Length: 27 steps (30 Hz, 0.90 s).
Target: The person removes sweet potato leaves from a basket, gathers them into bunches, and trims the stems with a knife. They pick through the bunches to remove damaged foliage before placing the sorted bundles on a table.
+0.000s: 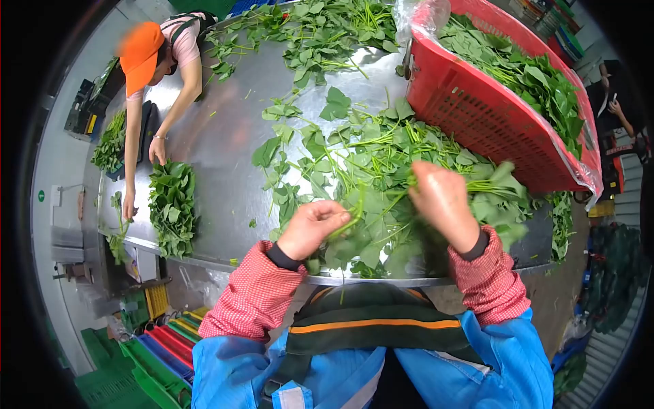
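Note:
My left hand [315, 228] is closed in a pinch on a leafy green stem [357, 208], near the table's front edge. To its right, my right hand [443, 201] makes a fist around a bunch of leafy greens [501, 187]; the stems come out of the fist and the leaves spread to the right, slightly blurred. Beneath and between both hands lies a loose pile of leafy greens [381, 146] on the metal table [231, 136]. Some leaves below my hands are smeared by motion.
A red plastic crate [470, 112] full of greens stands tilted at the back right. More greens [327, 34] lie along the far side. At left, a co-worker in an orange cap [139, 54] reaches toward a stacked bundle [172, 208]. Coloured crates [163, 347] sit below left.

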Tool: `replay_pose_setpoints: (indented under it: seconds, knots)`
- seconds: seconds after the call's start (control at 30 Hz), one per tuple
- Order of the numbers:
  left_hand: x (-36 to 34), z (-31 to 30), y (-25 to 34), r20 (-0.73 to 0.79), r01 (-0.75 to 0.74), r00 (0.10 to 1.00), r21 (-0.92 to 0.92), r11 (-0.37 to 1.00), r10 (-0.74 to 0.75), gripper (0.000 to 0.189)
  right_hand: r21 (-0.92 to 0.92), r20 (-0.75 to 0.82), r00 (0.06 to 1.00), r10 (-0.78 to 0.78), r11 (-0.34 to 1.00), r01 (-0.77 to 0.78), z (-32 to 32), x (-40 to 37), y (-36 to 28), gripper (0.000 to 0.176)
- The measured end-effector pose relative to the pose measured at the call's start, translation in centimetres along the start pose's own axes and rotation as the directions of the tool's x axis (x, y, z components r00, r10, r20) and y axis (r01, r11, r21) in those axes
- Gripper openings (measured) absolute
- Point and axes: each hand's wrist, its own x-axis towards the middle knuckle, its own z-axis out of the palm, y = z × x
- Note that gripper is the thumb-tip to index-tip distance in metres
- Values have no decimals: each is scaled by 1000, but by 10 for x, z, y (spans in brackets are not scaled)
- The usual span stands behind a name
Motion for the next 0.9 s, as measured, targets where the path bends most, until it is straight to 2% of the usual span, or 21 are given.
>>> replay_pose_setpoints:
  seconds: [0.03,0.1,0.13,0.17,0.2,0.23,0.27,0.3,0.33,0.4,0.43,0.47,0.5,0.57,0.6,0.67,0.7,0.77,0.83,0.87,0.9]
  knots:
    - [-2,-5,1,-17,22,1000,-68,997,-23,14,-30,76,993,88,996,-86,-3,-1,9,11]
    - [-4,-5,-4,-37,80,996,-110,991,-85,15,104,139,984,109,987,-124,-7,-4,10,21]
    - [-4,1,-5,-30,129,991,-128,983,-134,15,319,117,991,67,942,-102,-1,-6,7,23]
    - [0,8,-3,-20,169,985,-142,975,-173,16,515,78,996,32,855,-68,8,-5,4,25]
    - [5,16,-11,18,110,994,-199,974,-108,16,685,31,1000,2,728,-23,14,-2,1,28]
    - [7,26,-15,37,92,996,-216,972,-86,19,819,234,972,5,537,-200,14,-3,-5,23]
    - [10,33,-25,73,50,997,-201,978,-36,20,814,433,901,8,426,-395,14,-4,-6,20]
    - [13,35,-32,107,8,994,-187,982,12,22,756,611,792,-18,311,-576,14,-5,-8,17]
    - [17,29,-36,-39,-42,998,-83,996,38,24,765,606,795,-20,288,-576,9,-8,-7,15]
    - [24,6,-40,-316,-84,941,139,987,124,27,799,560,827,-51,297,-523,-10,-10,3,14]
    - [40,-21,-63,-470,-57,869,219,974,157,28,815,535,842,-62,299,-496,-18,-12,7,14]
    - [50,-41,-68,-530,33,837,291,956,133,29,822,533,842,-85,288,-491,-23,-13,9,14]
    - [58,-48,-62,-548,100,813,463,881,196,31,847,444,884,-146,391,-360,-19,-14,9,14]
    - [78,-40,-56,-547,142,801,565,813,241,37,827,271,916,-295,558,-65,-8,-16,7,14]
    - [90,-33,-52,-537,210,815,625,752,218,42,832,358,897,-259,524,-181,-9,-19,1,15]
    - [114,-20,-46,-513,348,849,723,597,126,53,835,513,830,-221,351,-423,-16,-20,-5,14]
    - [120,-15,-47,-500,377,861,751,542,95,48,807,584,783,-215,254,-533,-19,-20,-7,13]
    - [131,-18,-65,-479,362,867,794,488,136,39,823,557,817,-148,228,-520,-20,-22,-2,12]
    - [128,-25,-67,-476,300,861,760,577,179,34,839,522,850,-69,224,-496,-21,-26,11,12]
    - [123,-28,-68,-473,265,858,740,618,198,31,826,543,840,17,168,-538,-22,-26,16,14]
    - [118,-30,-66,-455,212,870,693,690,190,31,825,531,845,60,191,-532,-23,-25,18,15]
